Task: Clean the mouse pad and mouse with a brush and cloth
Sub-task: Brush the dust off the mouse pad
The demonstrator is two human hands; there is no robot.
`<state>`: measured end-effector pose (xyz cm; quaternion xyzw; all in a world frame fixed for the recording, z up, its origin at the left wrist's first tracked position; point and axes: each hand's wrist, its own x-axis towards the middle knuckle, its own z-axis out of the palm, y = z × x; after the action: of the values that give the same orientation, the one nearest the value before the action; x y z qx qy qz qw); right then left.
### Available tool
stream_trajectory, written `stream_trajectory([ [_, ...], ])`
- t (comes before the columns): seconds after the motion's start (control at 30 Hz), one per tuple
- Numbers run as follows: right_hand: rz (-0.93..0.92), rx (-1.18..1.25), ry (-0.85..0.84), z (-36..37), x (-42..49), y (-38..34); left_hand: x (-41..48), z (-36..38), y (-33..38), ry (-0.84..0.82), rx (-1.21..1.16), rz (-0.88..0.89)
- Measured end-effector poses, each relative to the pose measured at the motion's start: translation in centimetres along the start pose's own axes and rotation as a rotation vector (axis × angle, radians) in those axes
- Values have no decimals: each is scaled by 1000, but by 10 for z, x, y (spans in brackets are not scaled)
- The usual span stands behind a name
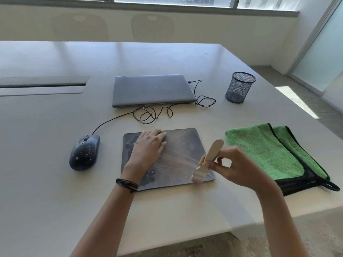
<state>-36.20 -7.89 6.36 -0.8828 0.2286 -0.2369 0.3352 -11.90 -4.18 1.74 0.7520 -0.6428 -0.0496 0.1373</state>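
Observation:
A dark mouse pad (182, 145) lies flat in the middle of the table. My left hand (148, 147) rests palm down on its left half, fingers spread. My right hand (233, 166) grips a wooden-handled brush (209, 156), whose pale bristles touch the pad near its front right corner, where light crumbs lie. A black wired mouse (84, 153), speckled with crumbs, sits on the table left of the pad. A folded green cloth (269, 153) with black trim lies to the right of the pad.
A shut grey laptop (152, 89) sits behind the pad, with the mouse cable (148, 114) coiled in front of it. A black mesh pen cup (239, 88) stands at the back right. The table's front edge (185, 245) and right edge are close by.

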Motion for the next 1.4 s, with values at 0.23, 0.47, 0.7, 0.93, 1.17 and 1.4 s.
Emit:
stream_trajectory([
  [0.23,26,-71,41,1,4,-1,-2,5,7,7,4,62],
  [0.47,-1,-44,81,3,8,-3,-2,5,8,-2,-6,73],
  [0.7,11,-15,-5,6,11,-7,-2,5,9,-7,-10,63],
  [0.93,34,-54,-4,9,14,-8,-2,6,8,-5,-9,61],
  [1.17,30,-106,84,11,17,-7,-1,7,8,11,-10,67],
  [1.4,34,-137,5,18,16,-8,-1,7,8,19,-14,66],
])
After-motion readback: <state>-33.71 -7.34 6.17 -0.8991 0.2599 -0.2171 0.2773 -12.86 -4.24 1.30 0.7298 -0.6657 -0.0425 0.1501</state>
